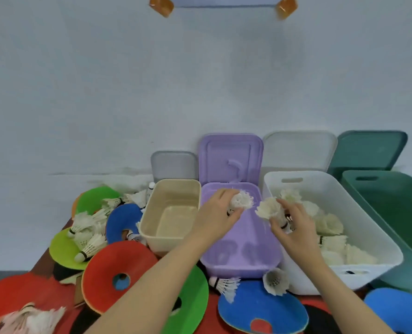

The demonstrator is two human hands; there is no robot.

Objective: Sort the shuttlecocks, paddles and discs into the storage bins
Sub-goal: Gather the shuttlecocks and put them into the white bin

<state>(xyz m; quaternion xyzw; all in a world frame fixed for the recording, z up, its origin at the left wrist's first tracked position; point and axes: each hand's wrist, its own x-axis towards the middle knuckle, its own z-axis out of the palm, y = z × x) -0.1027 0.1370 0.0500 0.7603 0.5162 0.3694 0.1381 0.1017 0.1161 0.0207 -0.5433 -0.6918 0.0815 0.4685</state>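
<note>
My left hand [218,219] grips a white shuttlecock [242,200] above the purple bin [238,263]. My right hand [294,227] grips another white shuttlecock [269,208] by its cork end, over the gap between the purple bin and the white bin [378,249]. The white bin holds several shuttlecocks [330,224]. Loose shuttlecocks [89,247] lie on the discs at the left. Two more shuttlecocks [226,284] lie in front of the purple bin. Red disc [118,261], green disc [195,292] and blue disc [260,307] lie near me. A paddle [65,273] lies partly buried under the discs.
A beige bin [173,189] stands left of the purple one, a dark green bin [397,208] at the far right. Lids lean on the wall behind the bins. More discs crowd the table's left side, and a blue disc [397,309] lies at the right.
</note>
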